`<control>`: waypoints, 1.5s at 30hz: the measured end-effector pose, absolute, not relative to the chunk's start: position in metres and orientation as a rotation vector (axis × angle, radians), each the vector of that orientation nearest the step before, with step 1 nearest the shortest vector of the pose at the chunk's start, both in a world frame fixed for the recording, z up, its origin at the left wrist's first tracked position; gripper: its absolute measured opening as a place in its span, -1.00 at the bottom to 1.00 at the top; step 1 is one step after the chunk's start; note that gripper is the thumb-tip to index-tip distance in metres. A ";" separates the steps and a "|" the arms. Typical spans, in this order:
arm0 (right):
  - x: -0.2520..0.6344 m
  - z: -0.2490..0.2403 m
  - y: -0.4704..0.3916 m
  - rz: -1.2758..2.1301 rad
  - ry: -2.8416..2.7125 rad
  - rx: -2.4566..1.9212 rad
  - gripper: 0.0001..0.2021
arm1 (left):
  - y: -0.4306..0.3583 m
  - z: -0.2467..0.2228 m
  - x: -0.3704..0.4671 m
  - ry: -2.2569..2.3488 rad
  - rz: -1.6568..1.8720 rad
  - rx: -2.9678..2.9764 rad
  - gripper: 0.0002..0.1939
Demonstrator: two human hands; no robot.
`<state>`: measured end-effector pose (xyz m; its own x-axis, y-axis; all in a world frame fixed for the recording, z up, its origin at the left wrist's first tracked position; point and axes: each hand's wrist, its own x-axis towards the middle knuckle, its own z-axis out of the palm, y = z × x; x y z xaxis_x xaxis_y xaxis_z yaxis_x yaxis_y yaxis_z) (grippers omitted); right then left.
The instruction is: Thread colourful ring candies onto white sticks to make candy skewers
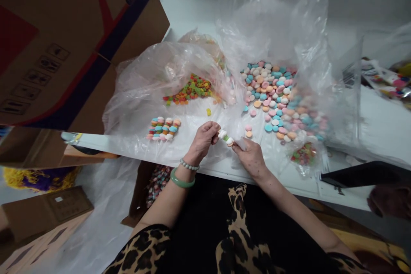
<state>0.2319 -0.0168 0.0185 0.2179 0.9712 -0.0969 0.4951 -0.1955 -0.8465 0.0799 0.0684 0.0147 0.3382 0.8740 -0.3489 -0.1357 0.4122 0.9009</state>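
Observation:
Between my two hands is a short candy skewer with white pieces and a green one. My left hand pinches its upper left end, and my right hand grips the lower right end. Any stick is hidden by the fingers. To the left lie several finished-looking candy skewers in a row, pastel and coloured pieces threaded together. A single yellow gummy sits just beyond my left hand. Near my right hand rest a pink candy and an orange candy.
Small red, green and orange gummies spill from a clear plastic bag. Behind my right hand, pastel button-shaped candies spread from another bag. A large cardboard box leans in at left. A small gummy packet lies right.

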 end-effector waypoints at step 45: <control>0.307 -0.016 -0.043 0.987 -0.144 -1.581 -0.78 | 0.086 -0.015 0.174 1.053 0.161 2.347 -0.83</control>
